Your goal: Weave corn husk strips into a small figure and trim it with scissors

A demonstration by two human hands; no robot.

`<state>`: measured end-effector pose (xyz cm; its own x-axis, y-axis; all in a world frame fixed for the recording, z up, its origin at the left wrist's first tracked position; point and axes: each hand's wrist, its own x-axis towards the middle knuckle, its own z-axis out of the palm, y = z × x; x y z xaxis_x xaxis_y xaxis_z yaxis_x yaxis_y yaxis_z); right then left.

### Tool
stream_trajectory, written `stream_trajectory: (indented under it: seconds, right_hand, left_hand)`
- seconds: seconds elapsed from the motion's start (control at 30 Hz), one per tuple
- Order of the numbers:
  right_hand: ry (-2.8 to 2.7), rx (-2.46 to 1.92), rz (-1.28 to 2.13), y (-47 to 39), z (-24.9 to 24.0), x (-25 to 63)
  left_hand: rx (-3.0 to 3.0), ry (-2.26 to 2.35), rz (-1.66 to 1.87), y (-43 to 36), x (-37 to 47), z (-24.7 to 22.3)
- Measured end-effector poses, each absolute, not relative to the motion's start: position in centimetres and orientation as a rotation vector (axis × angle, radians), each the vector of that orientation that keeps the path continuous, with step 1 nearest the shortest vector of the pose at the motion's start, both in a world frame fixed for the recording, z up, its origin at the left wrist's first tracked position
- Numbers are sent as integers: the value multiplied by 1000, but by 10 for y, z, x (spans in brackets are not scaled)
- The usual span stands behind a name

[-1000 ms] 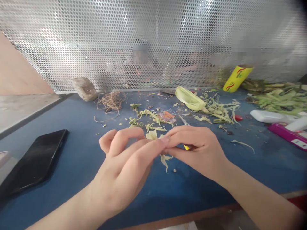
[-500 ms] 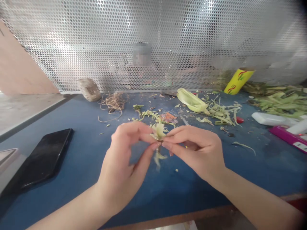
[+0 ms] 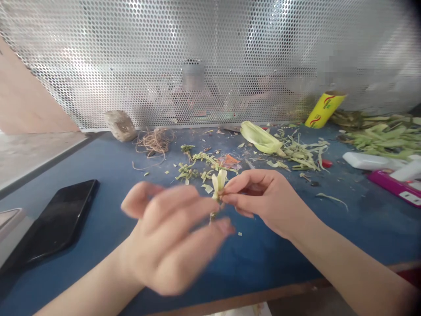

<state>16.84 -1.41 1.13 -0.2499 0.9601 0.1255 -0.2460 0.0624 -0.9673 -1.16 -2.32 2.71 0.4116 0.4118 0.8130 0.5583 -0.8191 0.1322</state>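
Note:
Between the thumb and fingers of my right hand [image 3: 266, 197] is a small pale green leafy piece [image 3: 219, 181], held upright above the blue table [image 3: 263, 263]. My left hand [image 3: 177, 232] is blurred, with its thumb and fingers parted around the lower part of that piece. Whether its fingertips touch the piece is hard to see. Small woven green pieces [image 3: 187, 172] lie just beyond my hands, near an orange scrap [image 3: 230, 160].
A black phone [image 3: 57, 219] lies at the left. Along the back are a stone-like block [image 3: 120, 126], tangled twine [image 3: 154, 144], a green husk [image 3: 261, 138], shredded strips [image 3: 304, 151] and a yellow tube [image 3: 325, 109]. A purple-and-white object [image 3: 394, 186] sits right. A perforated metal screen [image 3: 131, 66] stands behind.
My left hand has let go of its pinch, turned over and spread its fingers. My right hand still holds the leafy piece, whose top looks narrower now. The view has shifted slightly.

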Motion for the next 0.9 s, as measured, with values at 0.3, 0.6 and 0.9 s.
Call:
stream_trajectory:
  seconds: [0.3,0.6,0.9]
  right_hand:
    - [-1402,-774,1256,-15,18,171]
    - [-1535,-875,900,-18,19,167]
    - [-1835,-811,194,-16,15,171]
  left_hand:
    - [-3197,-1570,-1443,-14,-4,26]
    - [-3110,-1676,-1543,-17,1,20]
    - [-3034,-1754,-1465,-19,8,16]
